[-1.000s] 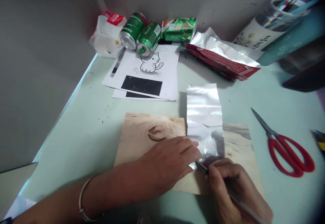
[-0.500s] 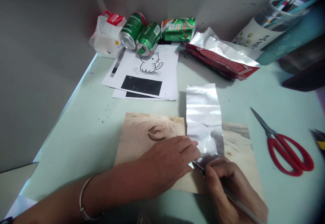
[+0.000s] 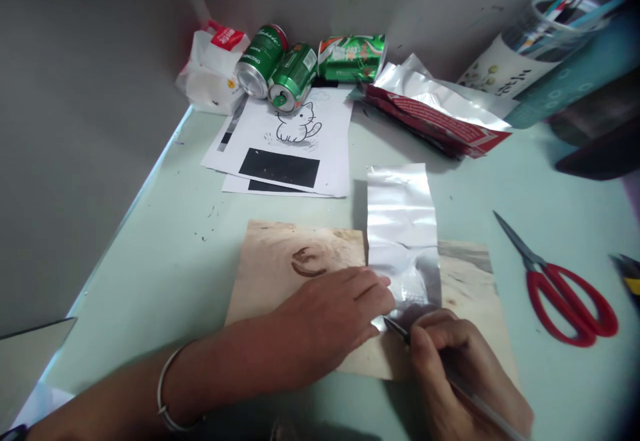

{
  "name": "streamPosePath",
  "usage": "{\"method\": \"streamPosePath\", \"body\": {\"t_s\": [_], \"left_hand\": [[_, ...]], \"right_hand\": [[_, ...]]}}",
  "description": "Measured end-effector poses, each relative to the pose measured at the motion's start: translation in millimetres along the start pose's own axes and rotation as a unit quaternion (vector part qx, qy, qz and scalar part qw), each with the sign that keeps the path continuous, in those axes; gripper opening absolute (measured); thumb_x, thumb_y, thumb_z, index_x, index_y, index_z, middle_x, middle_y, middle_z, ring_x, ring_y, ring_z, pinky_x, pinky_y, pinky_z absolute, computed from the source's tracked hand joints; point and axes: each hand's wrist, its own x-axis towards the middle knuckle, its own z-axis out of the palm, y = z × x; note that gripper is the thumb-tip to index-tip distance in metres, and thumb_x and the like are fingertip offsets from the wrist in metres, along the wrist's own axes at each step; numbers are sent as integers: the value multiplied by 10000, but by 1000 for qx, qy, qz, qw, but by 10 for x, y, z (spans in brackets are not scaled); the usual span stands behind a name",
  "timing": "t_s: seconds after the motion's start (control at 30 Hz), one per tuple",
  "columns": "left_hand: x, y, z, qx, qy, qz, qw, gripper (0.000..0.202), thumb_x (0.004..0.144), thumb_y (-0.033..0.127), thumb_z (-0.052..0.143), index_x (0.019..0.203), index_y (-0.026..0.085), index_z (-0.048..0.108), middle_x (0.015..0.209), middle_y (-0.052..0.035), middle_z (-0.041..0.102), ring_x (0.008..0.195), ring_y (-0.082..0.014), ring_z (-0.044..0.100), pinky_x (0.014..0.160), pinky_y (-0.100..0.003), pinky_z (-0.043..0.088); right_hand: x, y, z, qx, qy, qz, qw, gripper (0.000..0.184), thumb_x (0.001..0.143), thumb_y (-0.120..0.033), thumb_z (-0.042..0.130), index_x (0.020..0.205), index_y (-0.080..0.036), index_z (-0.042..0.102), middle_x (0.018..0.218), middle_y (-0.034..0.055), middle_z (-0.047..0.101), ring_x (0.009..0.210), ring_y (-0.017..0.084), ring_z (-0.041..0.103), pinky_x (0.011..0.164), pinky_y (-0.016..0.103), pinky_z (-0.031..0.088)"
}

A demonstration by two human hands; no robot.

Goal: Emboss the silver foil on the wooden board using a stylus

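Left hand (image 3: 337,318) flat, fingers spread, pressing near edge of foil strip (image 3: 403,228) onto wooden board (image 3: 285,261), lower centre of frame. Right hand (image 3: 457,368) just beside it, closed round pen (image 3: 400,331), tip touching foil's lower end. Foil runs from board up toward frame centre. Red scissors (image 3: 570,294) at right, well apart. Cat drawing (image 3: 295,124) and green cans (image 3: 277,68) at upper centre; pen cup (image 3: 525,54) upper right.
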Motion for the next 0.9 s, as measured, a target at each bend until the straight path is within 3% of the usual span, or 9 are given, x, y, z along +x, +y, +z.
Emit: {"method": "streamPosePath", "body": {"t_s": [0.33, 0.6, 0.9], "left_hand": [[-7, 0, 10, 8, 18, 8, 1000, 129, 1022, 179, 571, 1118, 187, 485, 1305, -65, 601, 1296, -189, 519, 1120, -296, 395], [-1, 7, -7, 0, -6, 3, 1000, 97, 1038, 188, 535, 1124, 190, 492, 1308, -70, 598, 1303, -202, 515, 1116, -321, 404], [0, 0, 13, -4, 0, 5, 1000, 76, 1042, 196, 527, 1105, 194, 485, 1294, -71, 602, 1292, -202, 518, 1107, -323, 408]], "right_hand": [[5, 67, -6, 27, 5, -4, 1000, 220, 924, -262, 638, 727, -243, 541, 774, -12, 599, 743, 162, 544, 659, 273, 381], [24, 73, -24, 0, -26, -44, 999, 237, 948, -273, 617, 727, -238, 540, 744, 2, 600, 676, 158, 545, 569, 264, 390], [14, 44, -12, -8, -9, -24, 1000, 242, 934, -301, 629, 718, -238, 542, 754, -15, 607, 688, 148, 548, 604, 264, 388]]}}
